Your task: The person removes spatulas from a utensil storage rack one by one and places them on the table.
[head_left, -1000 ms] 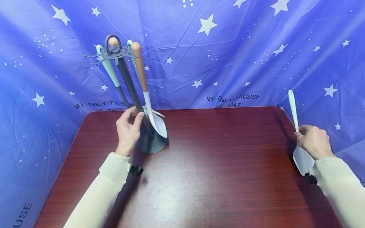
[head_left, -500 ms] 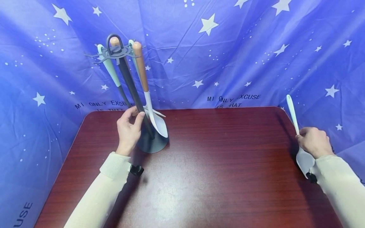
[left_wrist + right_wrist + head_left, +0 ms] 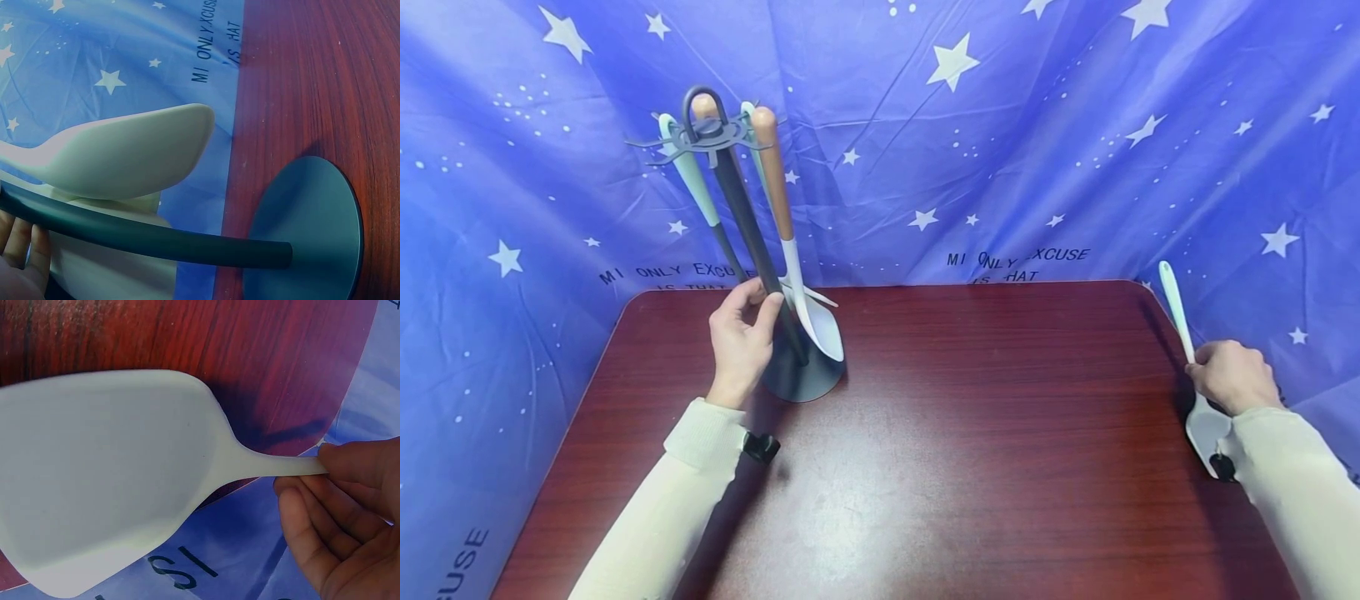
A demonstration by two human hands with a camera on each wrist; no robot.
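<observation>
My left hand (image 3: 739, 343) holds the dark post of a utensil stand (image 3: 745, 215) at the table's left rear, thumb and fingers round it. From the stand's hooks hang a white turner (image 3: 780, 187) with a wooden handle, a mint-handled utensil (image 3: 695, 187) and others partly hidden behind. In the left wrist view, a white utensil head (image 3: 137, 150) shows beside the post, above the round base (image 3: 306, 206). At the right edge, my right hand (image 3: 1236, 377) pinches a mint-handled spatula (image 3: 1177, 308) by its thin neck. Its broad pale blade (image 3: 112, 462) points down, partly hidden by the sleeve.
The dark red wooden table (image 3: 985, 433) spreads between the two hands. A blue curtain (image 3: 880, 142) with white stars and lettering hangs behind it and along both sides.
My right hand has moved slightly right and nearer to me, carrying the spatula lower with it. The left hand and the stand stay in place.
</observation>
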